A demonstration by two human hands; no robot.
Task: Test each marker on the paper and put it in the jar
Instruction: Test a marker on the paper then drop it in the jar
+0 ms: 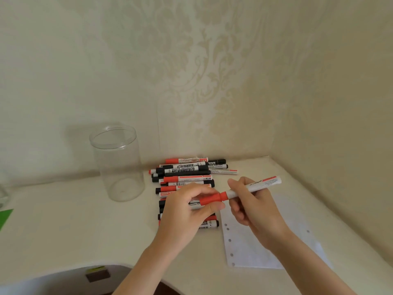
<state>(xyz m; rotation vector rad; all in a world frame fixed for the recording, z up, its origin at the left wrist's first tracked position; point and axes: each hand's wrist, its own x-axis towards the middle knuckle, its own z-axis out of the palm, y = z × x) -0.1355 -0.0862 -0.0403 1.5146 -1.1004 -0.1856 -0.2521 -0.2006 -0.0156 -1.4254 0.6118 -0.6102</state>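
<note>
While both hands meet just above the pile of markers, the right hand grips the white barrel of a red whiteboard marker, its fingers curled round the barrel with the thumb on the near side. The marker lies slantwise in the air, its labelled rear end pointing up and to the right, its red cap pointing left. The left hand pinches that red cap between thumb and curled fingers; the cap sits against the barrel's red collar, and whether it is fully seated cannot be told.

Beneath the left hand, the pile of red and black markers lies in a rough column on the cream table, most of them lying crosswise, reaching back to the wall. The clear plastic jar stands upright to the left of the pile, near it but apart, with its mouth open and nothing visible inside. A white sheet of punched paper lies flat on the table to the right of the pile, partly under the right wrist and forearm. At the far left edge a green sheet shows on the table.
</note>
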